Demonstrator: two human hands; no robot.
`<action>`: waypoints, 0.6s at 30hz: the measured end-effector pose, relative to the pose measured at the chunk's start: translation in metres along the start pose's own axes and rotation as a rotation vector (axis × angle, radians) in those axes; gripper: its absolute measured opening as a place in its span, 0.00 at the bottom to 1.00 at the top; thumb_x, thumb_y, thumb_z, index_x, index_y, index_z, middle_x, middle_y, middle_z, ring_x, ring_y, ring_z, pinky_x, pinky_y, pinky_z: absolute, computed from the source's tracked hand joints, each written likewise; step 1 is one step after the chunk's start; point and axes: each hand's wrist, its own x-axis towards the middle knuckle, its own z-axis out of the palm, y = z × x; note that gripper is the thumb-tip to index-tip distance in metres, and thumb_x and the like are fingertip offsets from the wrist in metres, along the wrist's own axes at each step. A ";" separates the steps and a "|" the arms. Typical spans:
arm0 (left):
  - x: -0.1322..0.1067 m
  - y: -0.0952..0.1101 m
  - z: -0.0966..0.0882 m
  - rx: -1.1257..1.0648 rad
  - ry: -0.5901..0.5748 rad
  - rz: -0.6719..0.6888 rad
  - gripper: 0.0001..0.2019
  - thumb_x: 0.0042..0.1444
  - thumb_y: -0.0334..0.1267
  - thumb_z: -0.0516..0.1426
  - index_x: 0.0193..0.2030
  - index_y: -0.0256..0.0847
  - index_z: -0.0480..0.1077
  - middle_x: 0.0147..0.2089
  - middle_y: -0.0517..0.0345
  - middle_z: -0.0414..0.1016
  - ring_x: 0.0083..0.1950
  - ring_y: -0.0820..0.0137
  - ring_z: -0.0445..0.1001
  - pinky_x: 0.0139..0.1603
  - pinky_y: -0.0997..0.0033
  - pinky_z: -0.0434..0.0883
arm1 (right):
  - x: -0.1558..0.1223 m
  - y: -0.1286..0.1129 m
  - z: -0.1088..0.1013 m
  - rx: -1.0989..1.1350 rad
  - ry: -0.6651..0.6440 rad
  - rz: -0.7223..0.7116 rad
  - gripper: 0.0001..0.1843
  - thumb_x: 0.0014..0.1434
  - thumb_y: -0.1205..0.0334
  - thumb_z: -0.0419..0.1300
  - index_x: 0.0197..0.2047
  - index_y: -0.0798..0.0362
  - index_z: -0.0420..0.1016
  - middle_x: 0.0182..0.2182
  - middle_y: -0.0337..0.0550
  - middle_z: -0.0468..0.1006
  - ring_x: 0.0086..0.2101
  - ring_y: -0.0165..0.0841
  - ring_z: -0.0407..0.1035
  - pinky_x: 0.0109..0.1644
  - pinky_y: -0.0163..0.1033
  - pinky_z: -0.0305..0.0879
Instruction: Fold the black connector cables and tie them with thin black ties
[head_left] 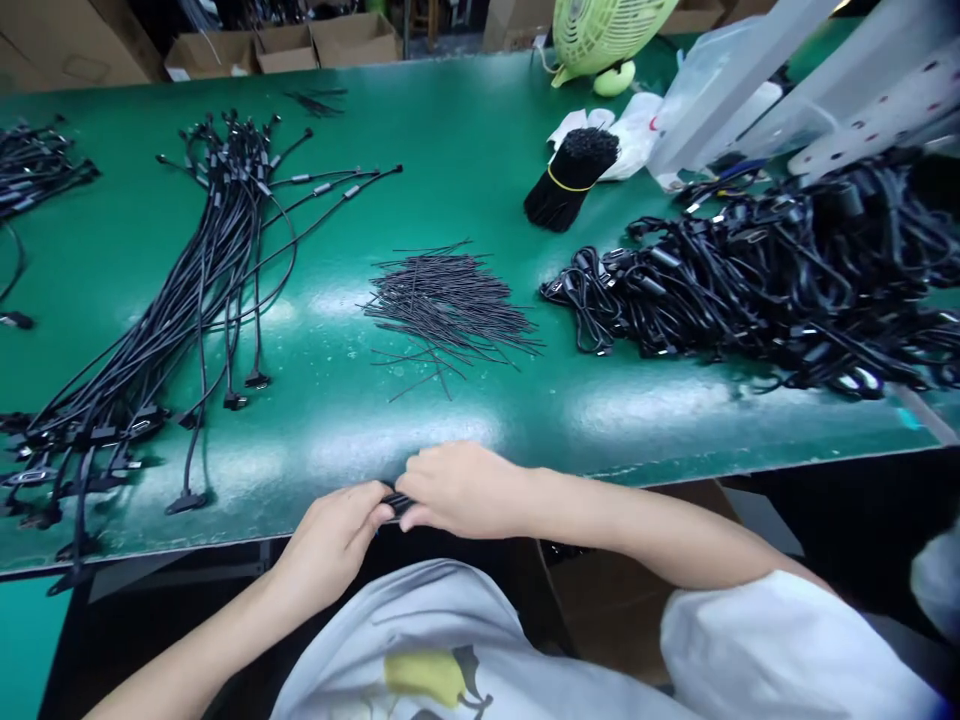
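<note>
Both of my hands meet at the table's front edge, closed on a folded black cable (397, 502). My left hand (337, 530) pinches its left end between thumb and fingers. Around the right end curl the fingers of my right hand (457, 490), hiding most of the cable. Just beyond them, a loose pile of thin black twist ties (450, 300) lies on the green table, a few strays in front. To the left stretches a bundle of straight black cables (202, 250) with connectors at both ends. On the right sits a heap of coiled, tied black cables (735, 280).
A thick bunch of black ties with a yellow band (566, 180) stands behind the pile, near white crumpled plastic (634, 135). A green fan (604, 35) is at the back edge. More cables (37, 165) lie far left. Cardboard boxes (352, 40) stand beyond the table.
</note>
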 end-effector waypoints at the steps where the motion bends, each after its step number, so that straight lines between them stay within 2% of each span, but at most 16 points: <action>1: 0.000 -0.004 -0.002 -0.104 0.013 -0.034 0.14 0.65 0.46 0.48 0.35 0.43 0.69 0.25 0.62 0.66 0.28 0.68 0.65 0.32 0.70 0.59 | -0.002 0.006 -0.007 0.053 0.066 0.086 0.18 0.69 0.50 0.49 0.38 0.54 0.72 0.31 0.43 0.75 0.33 0.31 0.69 0.34 0.35 0.59; 4: -0.001 -0.018 -0.003 -0.496 0.181 -0.116 0.15 0.64 0.50 0.49 0.38 0.41 0.69 0.24 0.64 0.62 0.27 0.71 0.63 0.31 0.71 0.61 | -0.005 0.030 -0.022 0.011 0.284 0.522 0.12 0.67 0.53 0.54 0.41 0.52 0.72 0.38 0.43 0.75 0.36 0.31 0.70 0.36 0.35 0.59; 6: 0.000 -0.024 -0.001 -0.717 0.277 -0.123 0.15 0.63 0.50 0.52 0.38 0.40 0.68 0.25 0.64 0.61 0.27 0.72 0.62 0.31 0.72 0.62 | -0.002 0.043 -0.022 -0.095 0.285 0.760 0.11 0.64 0.53 0.57 0.40 0.53 0.71 0.39 0.44 0.74 0.33 0.33 0.69 0.32 0.36 0.56; 7: 0.001 -0.024 0.001 -0.787 0.296 -0.119 0.15 0.62 0.50 0.53 0.38 0.40 0.68 0.25 0.63 0.62 0.27 0.72 0.62 0.30 0.72 0.62 | 0.001 0.048 -0.020 -0.126 0.244 0.815 0.11 0.63 0.53 0.58 0.41 0.53 0.71 0.39 0.45 0.74 0.33 0.33 0.68 0.30 0.36 0.54; 9: 0.003 -0.022 0.004 -0.850 0.288 -0.107 0.15 0.61 0.50 0.55 0.38 0.39 0.69 0.26 0.63 0.62 0.27 0.73 0.62 0.30 0.72 0.63 | 0.008 0.055 -0.014 -0.153 0.179 0.872 0.08 0.63 0.57 0.56 0.40 0.53 0.71 0.39 0.45 0.74 0.34 0.34 0.69 0.29 0.36 0.52; 13: 0.008 -0.010 0.006 -0.961 0.298 -0.084 0.14 0.59 0.49 0.58 0.37 0.37 0.70 0.26 0.63 0.63 0.26 0.76 0.62 0.28 0.74 0.63 | 0.015 0.058 -0.009 -0.191 0.156 0.932 0.06 0.62 0.64 0.52 0.36 0.53 0.70 0.38 0.45 0.74 0.34 0.34 0.69 0.31 0.37 0.52; 16: 0.008 -0.002 0.005 -1.116 0.312 -0.076 0.15 0.58 0.49 0.60 0.35 0.37 0.69 0.24 0.65 0.59 0.24 0.78 0.58 0.25 0.77 0.60 | 0.010 0.047 -0.012 -0.196 0.230 0.925 0.05 0.61 0.65 0.52 0.37 0.54 0.68 0.39 0.47 0.74 0.35 0.35 0.68 0.32 0.37 0.53; 18: 0.006 0.003 0.006 -1.180 0.289 -0.061 0.15 0.57 0.48 0.60 0.35 0.36 0.69 0.23 0.67 0.57 0.23 0.79 0.56 0.23 0.78 0.60 | 0.008 0.033 -0.012 -0.079 0.301 0.873 0.04 0.61 0.64 0.52 0.36 0.53 0.66 0.36 0.46 0.73 0.33 0.34 0.68 0.33 0.37 0.55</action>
